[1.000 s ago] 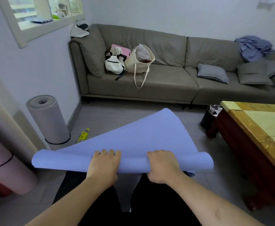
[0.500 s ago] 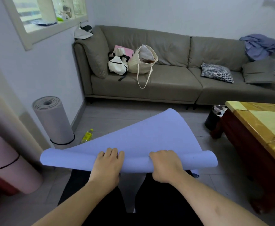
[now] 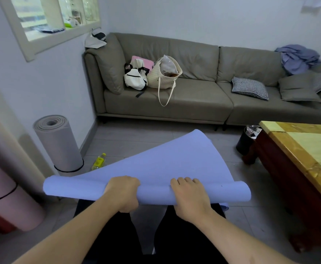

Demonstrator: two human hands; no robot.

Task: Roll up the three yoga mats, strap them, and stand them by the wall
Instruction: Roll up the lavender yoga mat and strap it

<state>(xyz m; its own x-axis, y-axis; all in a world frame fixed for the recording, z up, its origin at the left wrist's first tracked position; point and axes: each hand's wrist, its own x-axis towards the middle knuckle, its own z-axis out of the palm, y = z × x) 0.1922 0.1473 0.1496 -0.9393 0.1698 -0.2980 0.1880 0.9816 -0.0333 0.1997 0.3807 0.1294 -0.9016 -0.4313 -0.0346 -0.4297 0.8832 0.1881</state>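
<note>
A blue yoga mat (image 3: 167, 164) is held up in front of me, its near edge curled into a loose roll. My left hand (image 3: 122, 193) grips the roll left of centre, fingers curled over it. My right hand (image 3: 191, 197) grips it right of centre. The mat's far corner lifts toward the sofa. A grey rolled mat (image 3: 59, 145) with a black strap stands upright by the left wall. A pink rolled mat (image 3: 9, 202) with a black strap leans at the far left.
A grey sofa (image 3: 194, 103) with bags and cushions runs along the back wall. A wooden table (image 3: 298, 155) stands at the right, a black bin (image 3: 245, 141) beside it. A yellow bottle (image 3: 98, 161) lies on the floor near the grey mat.
My left hand has curled its fingers tighter over the roll. The rolled edge has turned a little further and the camera view has shifted slightly.
</note>
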